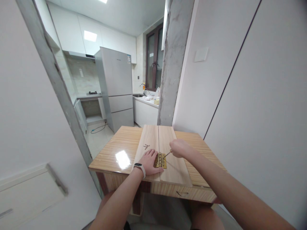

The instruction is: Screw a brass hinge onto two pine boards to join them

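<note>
Two pale wooden boards [153,140] lie side by side on a glossy striped wooden table [120,143]. A brass hinge [161,160] sits across the seam between them. My left hand [150,162], with a watch at the wrist, lies flat on the left board with its fingers against the hinge's left edge. My right hand [179,148] is closed round a thin screwdriver [167,154] whose tip points down at the hinge's right leaf. A few small dark screws [146,146] lie on the left board.
The table has a drawer with a handle [182,193] at its front. A concrete pillar [172,64] and white walls stand behind it. To the left, a kitchen opens with a grey fridge [117,86] and a counter with a sink [144,97].
</note>
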`<state>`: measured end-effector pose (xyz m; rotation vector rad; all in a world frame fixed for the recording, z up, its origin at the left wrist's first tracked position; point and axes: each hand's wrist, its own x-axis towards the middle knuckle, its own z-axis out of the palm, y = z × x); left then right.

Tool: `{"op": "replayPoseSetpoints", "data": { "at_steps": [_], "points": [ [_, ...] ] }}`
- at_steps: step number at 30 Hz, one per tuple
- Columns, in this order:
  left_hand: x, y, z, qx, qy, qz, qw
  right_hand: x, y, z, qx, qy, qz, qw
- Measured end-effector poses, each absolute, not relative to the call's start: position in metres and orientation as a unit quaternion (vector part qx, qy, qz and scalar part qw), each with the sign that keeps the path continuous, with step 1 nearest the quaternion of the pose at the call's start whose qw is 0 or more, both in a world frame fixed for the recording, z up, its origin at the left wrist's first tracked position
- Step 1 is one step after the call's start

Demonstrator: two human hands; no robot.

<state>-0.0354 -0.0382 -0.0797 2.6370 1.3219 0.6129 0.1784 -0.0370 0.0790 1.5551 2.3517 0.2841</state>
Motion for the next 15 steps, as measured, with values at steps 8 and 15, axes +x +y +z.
{"op": "replayPoseSetpoints", "data": {
  "at_steps": [8,15],
  "points": [
    [-0.0351,-0.0384,-0.078,0.874,0.439,0.199,0.066,0.1799,-0.0448,0.0805,0.494,0.852,0.123,0.118],
    [-0.0353,-0.0383,-0.0789,0.873,0.44,0.198,0.07,0.1801,-0.0466,0.0752,0.38,0.896,0.22,0.06]
  ]
}}
